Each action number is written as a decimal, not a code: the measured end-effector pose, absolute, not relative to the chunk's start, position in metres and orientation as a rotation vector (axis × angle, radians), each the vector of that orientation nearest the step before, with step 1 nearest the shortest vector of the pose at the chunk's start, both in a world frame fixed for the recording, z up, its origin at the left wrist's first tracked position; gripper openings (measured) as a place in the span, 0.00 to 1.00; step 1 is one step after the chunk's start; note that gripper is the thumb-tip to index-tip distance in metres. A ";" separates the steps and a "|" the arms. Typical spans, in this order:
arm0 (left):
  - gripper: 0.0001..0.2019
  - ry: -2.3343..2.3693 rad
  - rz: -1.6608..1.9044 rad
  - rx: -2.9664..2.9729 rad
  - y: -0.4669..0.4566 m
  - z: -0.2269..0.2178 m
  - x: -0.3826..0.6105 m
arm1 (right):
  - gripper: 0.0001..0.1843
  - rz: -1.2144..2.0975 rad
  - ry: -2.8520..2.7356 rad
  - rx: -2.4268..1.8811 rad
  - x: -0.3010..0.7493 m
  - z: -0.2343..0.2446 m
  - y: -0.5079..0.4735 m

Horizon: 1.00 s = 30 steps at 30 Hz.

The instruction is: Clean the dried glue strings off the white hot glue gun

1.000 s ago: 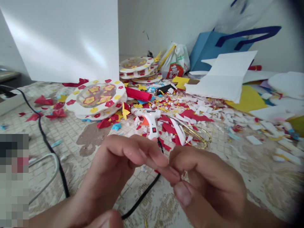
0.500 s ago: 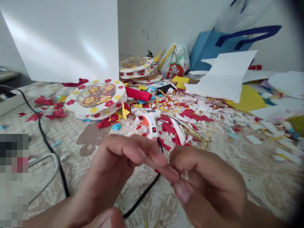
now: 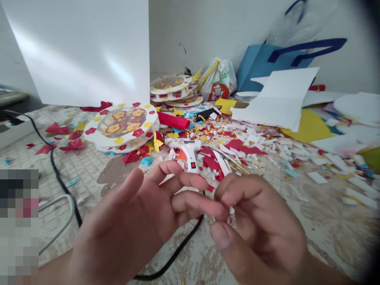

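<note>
Between my two hands I can only make out that something small may be pinched: the right hand [image 3: 261, 233] has its thumb and curled fingers drawn together at the point where the left hand's [image 3: 133, 225] fingertips meet it, and whatever sits there is too small and blurred for me to name. The left hand is half open, palm toward me, fingers stretched toward the right hand and touching its fingertips.

Just beyond the fingertips lies a white glue gun [image 3: 188, 152] with an orange trigger and a red switch, its handle pointing at my hands. Its black cord [image 3: 178, 247] runs under and between the hands toward me. Just right of the gun, beyond the right hand, gold-handled scissors [image 3: 249, 168] lie half buried in white and red paper scraps [image 3: 255, 144].

Farther out beyond the left hand is a white paper plate with red and yellow flowers [image 3: 123, 124], and a stack of similar plates [image 3: 173, 89] stands behind it. A red paper roll [image 3: 173, 120] lies between them. A white board [image 3: 86, 47] leans upright at the back left. Far beyond the right hand are folded white sheets [image 3: 279, 99], a blue bag [image 3: 261, 65] and yellow paper [image 3: 310, 124].
</note>
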<state>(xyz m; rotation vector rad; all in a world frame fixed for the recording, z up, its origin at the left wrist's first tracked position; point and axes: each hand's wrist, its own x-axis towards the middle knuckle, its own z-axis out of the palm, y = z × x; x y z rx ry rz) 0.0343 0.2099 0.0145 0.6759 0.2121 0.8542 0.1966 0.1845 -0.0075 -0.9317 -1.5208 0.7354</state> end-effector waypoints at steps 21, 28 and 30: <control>0.21 0.162 0.819 0.537 0.211 0.008 0.034 | 0.14 0.648 -1.655 -0.802 0.191 0.004 0.194; 0.20 0.166 0.805 0.539 0.213 0.008 0.037 | 0.13 0.617 -1.705 -0.777 0.194 0.002 0.192; 0.20 0.185 0.803 0.540 0.214 0.008 0.037 | 0.13 0.632 -1.743 -0.763 0.197 0.002 0.192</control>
